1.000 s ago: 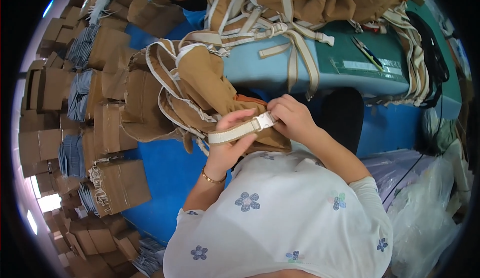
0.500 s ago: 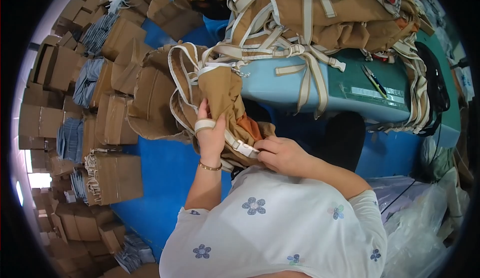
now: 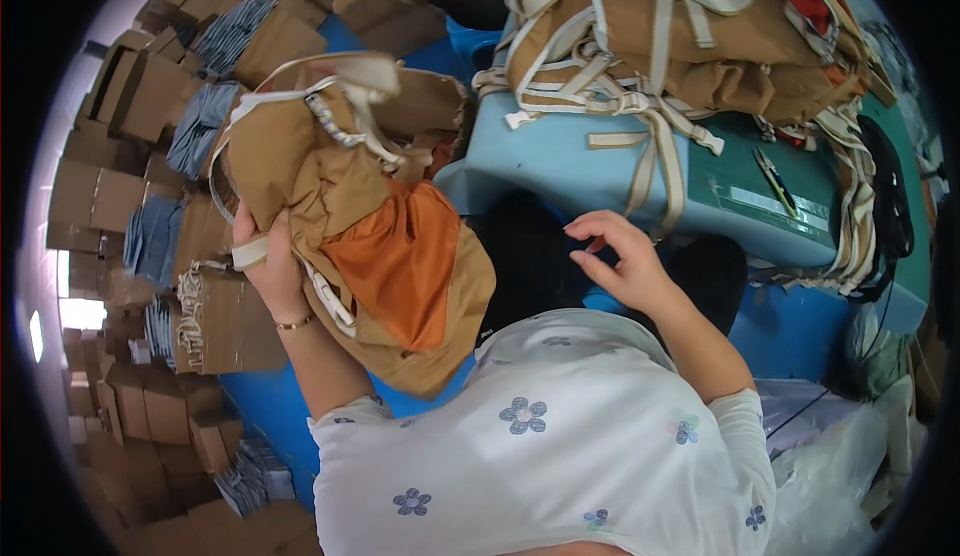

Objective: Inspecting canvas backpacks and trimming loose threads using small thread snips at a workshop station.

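Note:
A tan backpack (image 3: pixel 290 151) with an orange panel (image 3: pixel 400 266) hangs at my left side, its pale straps swinging at the top. My left hand (image 3: pixel 268 261) grips its left edge, with a cream webbing strap across the fingers. Along the bag's side, close to that hand, shows a white buckle (image 3: pixel 330 301). My right hand (image 3: pixel 625 261) is raised over my lap, apart from the bag; its fingers are curved and spread, and nothing is in them.
Ahead, more tan packs (image 3: pixel 740 86) with dangling straps lie on a blue-green table (image 3: pixel 570 156). Green-handled snips (image 3: pixel 775 181) rest there. An open carton (image 3: pixel 430 106) stands behind the held bag. Stacked cardboard boxes (image 3: pixel 100 196) fill the left. Clear plastic bags (image 3: pixel 830 466) lie at right.
My left hand has swung the backpack leftward, turning its orange panel into view. My right hand has let go of the white buckle and moved off to the right.

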### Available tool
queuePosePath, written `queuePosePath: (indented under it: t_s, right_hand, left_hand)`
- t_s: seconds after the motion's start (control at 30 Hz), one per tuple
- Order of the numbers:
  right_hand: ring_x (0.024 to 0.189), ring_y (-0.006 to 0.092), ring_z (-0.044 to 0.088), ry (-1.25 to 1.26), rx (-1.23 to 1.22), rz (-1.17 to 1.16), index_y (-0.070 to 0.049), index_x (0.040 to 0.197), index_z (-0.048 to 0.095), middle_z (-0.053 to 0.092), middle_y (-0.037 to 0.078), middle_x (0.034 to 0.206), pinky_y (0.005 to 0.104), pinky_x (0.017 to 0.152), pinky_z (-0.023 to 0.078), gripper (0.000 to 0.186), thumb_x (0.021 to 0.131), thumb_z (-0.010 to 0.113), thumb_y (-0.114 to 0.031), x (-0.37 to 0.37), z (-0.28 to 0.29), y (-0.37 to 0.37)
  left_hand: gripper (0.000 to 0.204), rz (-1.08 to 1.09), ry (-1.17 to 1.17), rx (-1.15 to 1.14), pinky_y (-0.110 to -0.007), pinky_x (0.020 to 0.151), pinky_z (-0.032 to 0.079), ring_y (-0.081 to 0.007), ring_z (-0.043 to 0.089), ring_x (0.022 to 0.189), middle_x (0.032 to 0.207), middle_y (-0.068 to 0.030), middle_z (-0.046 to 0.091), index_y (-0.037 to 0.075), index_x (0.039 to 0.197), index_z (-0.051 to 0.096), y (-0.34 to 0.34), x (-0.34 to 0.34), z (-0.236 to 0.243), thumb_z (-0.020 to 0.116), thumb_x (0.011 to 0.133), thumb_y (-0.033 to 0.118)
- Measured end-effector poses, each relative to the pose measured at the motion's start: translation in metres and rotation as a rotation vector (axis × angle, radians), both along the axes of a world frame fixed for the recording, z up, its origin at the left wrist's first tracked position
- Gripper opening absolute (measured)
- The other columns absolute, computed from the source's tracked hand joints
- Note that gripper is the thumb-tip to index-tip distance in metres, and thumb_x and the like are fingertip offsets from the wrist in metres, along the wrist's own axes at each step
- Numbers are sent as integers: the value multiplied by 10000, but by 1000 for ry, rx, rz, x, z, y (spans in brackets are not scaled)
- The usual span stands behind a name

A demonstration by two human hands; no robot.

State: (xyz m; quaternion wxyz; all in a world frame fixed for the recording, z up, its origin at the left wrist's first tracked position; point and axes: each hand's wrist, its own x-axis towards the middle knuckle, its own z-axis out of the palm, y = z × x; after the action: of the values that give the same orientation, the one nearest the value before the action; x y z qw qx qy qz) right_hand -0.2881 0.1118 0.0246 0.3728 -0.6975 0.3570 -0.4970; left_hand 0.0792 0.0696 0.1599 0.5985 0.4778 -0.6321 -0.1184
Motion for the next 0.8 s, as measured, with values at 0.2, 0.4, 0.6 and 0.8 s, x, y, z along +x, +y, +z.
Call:
queuePosePath:
  t_s: [0.2,0.4,0.6,0.8]
  right_hand:
    - [910,187,570,-76,84,-84,-37,1103,549,586,83,1013,282,738,485,367,760,678,-59,-8,15,-1]
    - [942,286,549,-35,-328,278,-24,1161,499,533,141,1085,338,770,467,573,701,758,-246,4,81,29]
    - [730,322,564,26,-250,175,-1,967,570,572,132,873,364,686,451,374,749,711,-270,1,71,37]
    - [816,350,568,-265,-23,1041,26,947,600,597,171,909,409,785,426,218,876,562,-177,-24,93,56]
  left_hand:
    - [383,-63,-355,194,-277,905,402,-155,525,1050,1134,-97,578,-68,1190,498,46,-2,49,545,811,-40]
    - [521,-693,-735,566,-282,762,476,-266,634,865,997,-161,616,-34,1239,474,82,-51,70,524,722,-73]
    - [619,-1173,-635,603,-302,739,500,-295,638,881,1037,-183,616,-51,1313,386,69,-93,59,567,722,-74]
    - [504,-1641,-243,357,-276,752,487,-260,634,895,1051,-167,616,-94,1301,379,47,-116,79,519,824,-13]
